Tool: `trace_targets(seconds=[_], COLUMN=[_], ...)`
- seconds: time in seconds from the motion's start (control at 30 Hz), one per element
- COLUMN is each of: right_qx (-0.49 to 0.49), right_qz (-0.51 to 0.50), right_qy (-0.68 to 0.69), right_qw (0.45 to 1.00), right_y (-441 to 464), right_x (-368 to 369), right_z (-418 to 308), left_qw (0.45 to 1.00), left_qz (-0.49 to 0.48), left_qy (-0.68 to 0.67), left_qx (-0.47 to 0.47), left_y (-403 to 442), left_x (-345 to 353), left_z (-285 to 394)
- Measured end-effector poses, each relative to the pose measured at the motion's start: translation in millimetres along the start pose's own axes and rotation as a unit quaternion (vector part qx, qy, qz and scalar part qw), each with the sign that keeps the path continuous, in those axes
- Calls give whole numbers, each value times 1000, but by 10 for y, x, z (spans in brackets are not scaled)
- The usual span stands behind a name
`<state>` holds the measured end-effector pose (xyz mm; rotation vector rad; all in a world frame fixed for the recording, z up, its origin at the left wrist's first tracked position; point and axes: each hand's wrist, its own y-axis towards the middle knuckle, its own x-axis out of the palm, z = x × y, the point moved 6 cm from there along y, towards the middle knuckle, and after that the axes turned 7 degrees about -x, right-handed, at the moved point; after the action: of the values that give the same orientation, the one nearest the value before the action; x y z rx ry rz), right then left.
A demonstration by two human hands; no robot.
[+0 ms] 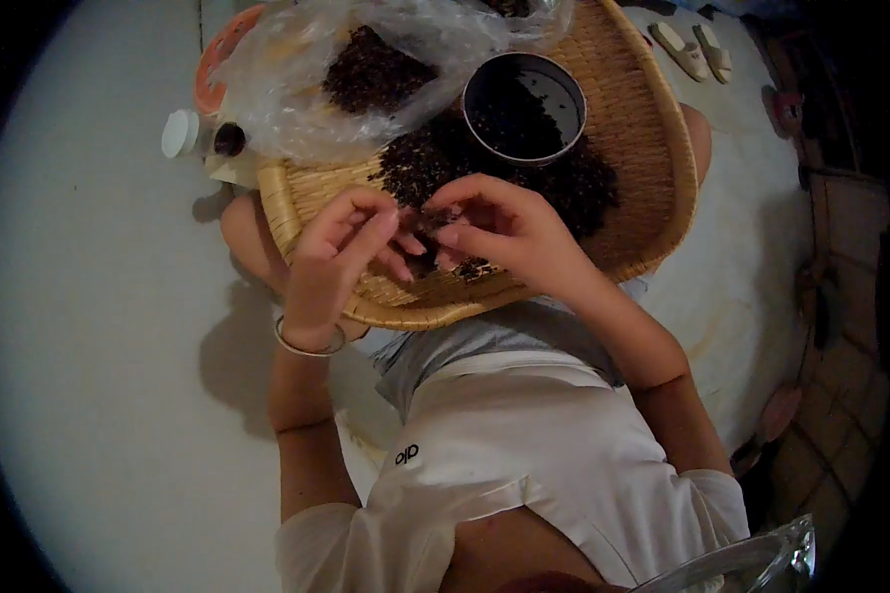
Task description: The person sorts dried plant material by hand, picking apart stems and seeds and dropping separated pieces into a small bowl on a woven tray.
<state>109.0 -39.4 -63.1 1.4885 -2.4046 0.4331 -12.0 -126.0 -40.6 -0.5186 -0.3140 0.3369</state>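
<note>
Left hand (361,237), right hand (494,222) curled, pinch unclear, over dark bits (591,193) in basket (653,148); from hands: tin (572,87) one o'clock, plastic bag (292,99) eleven.

You have one piece of lettering in view: a short dark word (406,454) on your white shirt (519,425), on the left side of its front. It is small and slanted in the head view, made up of about three characters. It looks something like "alo", but you cannot be sure of the exact letters or which way up they are printed.
</note>
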Motion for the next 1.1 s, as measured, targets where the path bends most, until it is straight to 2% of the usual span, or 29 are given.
trace_targets(seconds=[0.17,0.5,0.83,0.93,1.0,1.1], right_qx=[41,105,71,72,133,145], right_qz=[5,-1,1,-8,-34,-70], right_qy=[64,49,-10,26,175,224], right_qw=[997,993,997,997,975,961], right_y=[-21,-78,-107,-112,-138,-177], right_x=[24,-40,-107,-101,-39,-60], right_z=[21,7,-44,-66,-58,-90], left_qw=[998,999,996,996,996,998], left_qz=[3,20,45,44,45,21], left_qy=[16,7,14,12,9,1], left_qx=[58,38,75,74,71,58], left_y=[-2,16,-18,-30,-38,-47], left_x=[77,82,48,55,62,119], left_z=[10,-18,4,16,42,111])
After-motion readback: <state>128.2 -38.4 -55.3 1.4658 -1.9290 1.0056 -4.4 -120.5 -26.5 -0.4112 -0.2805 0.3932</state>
